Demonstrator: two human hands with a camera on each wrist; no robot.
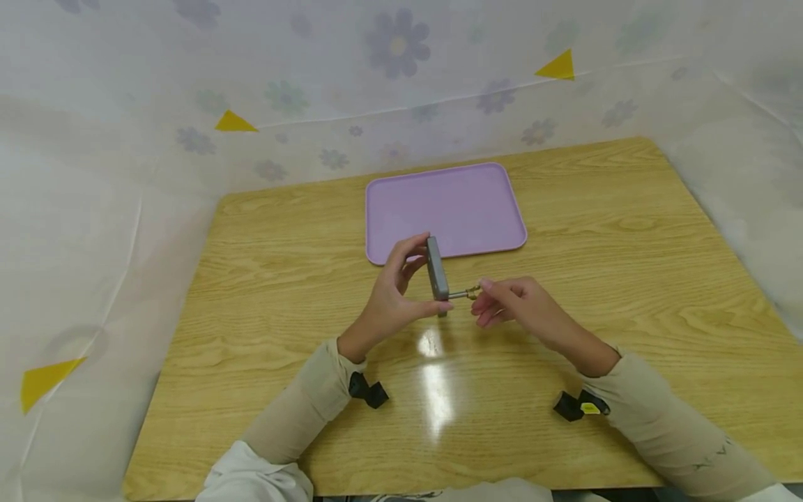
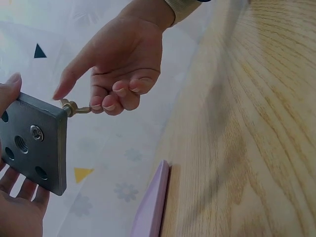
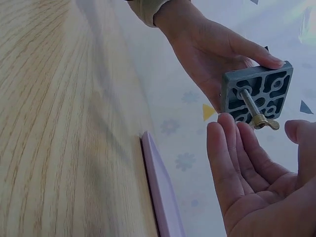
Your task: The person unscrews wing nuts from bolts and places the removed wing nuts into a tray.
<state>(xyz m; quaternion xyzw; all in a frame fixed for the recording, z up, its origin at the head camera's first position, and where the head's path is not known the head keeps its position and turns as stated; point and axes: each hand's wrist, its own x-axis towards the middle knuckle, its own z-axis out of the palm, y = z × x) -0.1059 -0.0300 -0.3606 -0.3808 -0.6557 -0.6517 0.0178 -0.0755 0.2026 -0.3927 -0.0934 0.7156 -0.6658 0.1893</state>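
Note:
My left hand [image 1: 392,296] holds a square grey plate [image 1: 436,268] upright by its edges, thumb below and fingers above in the head view. Several holes and a bolt head [image 2: 36,133] show on one face in the left wrist view. On the ribbed other face, a threaded bolt [image 3: 250,102] sticks out, carrying a brass wing nut [image 3: 260,121] near its free end. The thumb and fingertips of my right hand [image 1: 517,307] are at the wings of the nut from both sides, the other fingers loosely bent.
A purple tray [image 1: 445,206] lies behind my hands on the wood-grain table [image 1: 282,279]. A flower-patterned sheet [image 1: 351,77] hangs along the back and sides. Black wrist devices [image 1: 376,394] sit at both sleeves.

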